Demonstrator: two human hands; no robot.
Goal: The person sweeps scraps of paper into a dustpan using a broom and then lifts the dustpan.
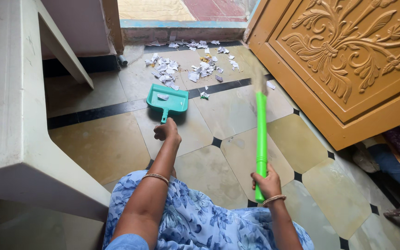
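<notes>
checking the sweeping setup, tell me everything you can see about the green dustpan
The dustpan is teal-green, looks like plastic, with a wide shallow tray and a short handle pointing toward the person. It lies flat on the tiled floor, its open edge facing the scattered paper scraps by the doorway. One scrap already lies inside the tray. The left hand grips the handle end. The broom stands apart to its right.

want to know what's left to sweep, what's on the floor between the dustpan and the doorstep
In the head view, torn paper scraps litter the tiles between the teal dustpan and the doorstep; one scrap already lies in the pan.
</notes>
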